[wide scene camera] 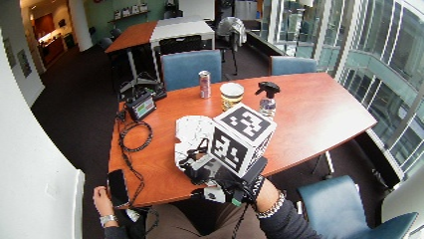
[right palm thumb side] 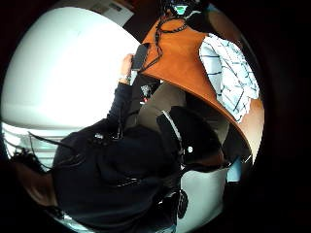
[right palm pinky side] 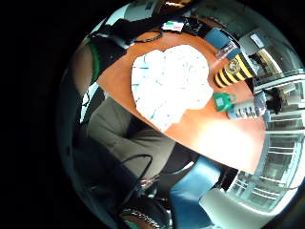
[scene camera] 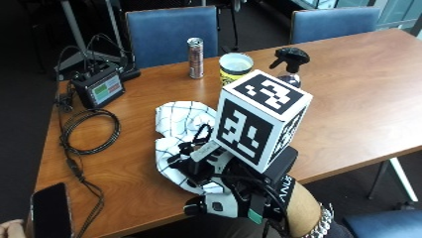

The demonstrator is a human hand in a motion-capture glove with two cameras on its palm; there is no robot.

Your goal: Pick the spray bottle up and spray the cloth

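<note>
The gloved right hand [scene camera: 227,191] hung above the near edge of the wooden table [scene camera: 356,99], over the near end of the checked white cloth [scene camera: 177,124], and it held nothing; its fingers [scene camera: 198,206] were partly hidden by the rig on its back, so how far they were spread could not be told for sure, though none touched any object. Seen from the outside view, the cloth lay crumpled in the middle of the table, its near part covered by the hand. The spray bottle [scene camera: 289,64], clear with a black trigger head, stood upright at about one o'clock from the hand, well apart from it and beyond the cloth. Just beside the bottle, at its nine o'clock, stood a yellow-and-black cup [scene camera: 235,67], and further along at ten o'clock a slim drink can [scene camera: 196,58]. At the far left corner of the table sat a small monitor [scene camera: 100,89] with a coiled black cable [scene camera: 89,130] in front of it. A dark phone [scene camera: 49,210] lay at the near left edge under the person's bare hand [scene camera: 10,229]. The little finger side palm view looked down on the cloth [right palm pinky side: 169,83] with the bottle [right palm pinky side: 245,109] lying past it beside the cup [right palm pinky side: 233,71].
</note>
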